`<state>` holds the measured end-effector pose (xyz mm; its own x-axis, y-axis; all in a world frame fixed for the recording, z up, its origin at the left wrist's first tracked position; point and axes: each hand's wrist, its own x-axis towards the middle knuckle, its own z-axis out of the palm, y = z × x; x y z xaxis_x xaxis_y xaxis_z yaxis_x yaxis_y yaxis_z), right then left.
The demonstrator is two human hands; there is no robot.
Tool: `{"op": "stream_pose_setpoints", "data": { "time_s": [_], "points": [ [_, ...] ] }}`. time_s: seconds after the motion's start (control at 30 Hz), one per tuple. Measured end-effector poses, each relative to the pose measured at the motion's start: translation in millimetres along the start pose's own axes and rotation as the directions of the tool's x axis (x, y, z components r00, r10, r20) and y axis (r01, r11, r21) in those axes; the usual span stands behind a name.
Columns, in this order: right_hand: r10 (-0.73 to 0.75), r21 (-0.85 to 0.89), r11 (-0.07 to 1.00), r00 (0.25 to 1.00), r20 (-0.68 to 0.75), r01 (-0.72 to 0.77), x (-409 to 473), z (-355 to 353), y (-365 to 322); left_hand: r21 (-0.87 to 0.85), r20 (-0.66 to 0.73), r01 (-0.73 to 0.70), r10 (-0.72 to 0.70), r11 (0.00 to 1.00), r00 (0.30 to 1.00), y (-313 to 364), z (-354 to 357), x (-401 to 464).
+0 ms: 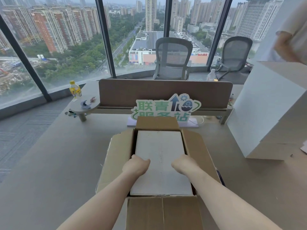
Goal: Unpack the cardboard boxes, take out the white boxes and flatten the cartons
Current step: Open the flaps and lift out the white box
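Hands, the left hand (136,165) and right hand (184,163), are reaching into the open carton (197,146) beside the white box (160,156) to lift it, fingers hidden so I cannot tell

Between my hands sits a plain white box (160,161) inside a brown carton (196,150). Far behind, a green-and-white sign (149,107); far left, a yellow bottle (74,89).
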<state>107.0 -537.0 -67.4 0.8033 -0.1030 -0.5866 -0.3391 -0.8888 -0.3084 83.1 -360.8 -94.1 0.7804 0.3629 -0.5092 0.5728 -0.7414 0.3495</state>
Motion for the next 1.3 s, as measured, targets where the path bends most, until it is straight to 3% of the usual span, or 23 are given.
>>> {"op": "stream_pose_setpoints", "data": {
  "time_s": [0.17, 0.4, 0.53, 0.9, 1.1, 1.3],
  "points": [
    [0.040, 0.192, 0.981, 0.998, -0.045, -0.031, 1.5, -0.2, 8.9, -0.048, -0.021, 0.028, -0.029, 0.998, 0.999, -1.4, 2.7, 3.5],
    [0.032, 0.371, 0.927, 0.998, 0.052, -0.049, 6.2, -4.0, 6.7, -0.203, 0.055, 0.070, -0.060, 0.977, 0.997, 4.9, 0.6, 6.7],
    [0.034, 0.473, 0.880, 0.999, 0.027, -0.042, 7.9, -3.9, 18.3, -0.295, 0.035, 0.019, -0.009, 0.955, 0.999, -2.3, -0.2, 7.2],
    [-0.080, 0.362, 0.915, 0.959, -0.273, 0.179, -19.3, -21.4, -2.5, -0.266, -0.120, -0.133, 0.104, 0.955, 0.987, -14.6, -59.0, -13.9],
    [-0.131, 0.444, 0.846, 0.922, -0.365, 0.296, -41.0, -38.3, -6.5, -0.298, -0.235, -0.224, 0.157, 0.928, 0.959, -17.1, -84.4, -36.1],
    [-0.199, 0.451, 0.793, 0.874, -0.443, 0.408, -61.2, -71.0, -4.4, -0.209, -0.369, -0.365, 0.272, 0.907, 0.889, -0.8, -120.0, -51.7]
  ]
}}
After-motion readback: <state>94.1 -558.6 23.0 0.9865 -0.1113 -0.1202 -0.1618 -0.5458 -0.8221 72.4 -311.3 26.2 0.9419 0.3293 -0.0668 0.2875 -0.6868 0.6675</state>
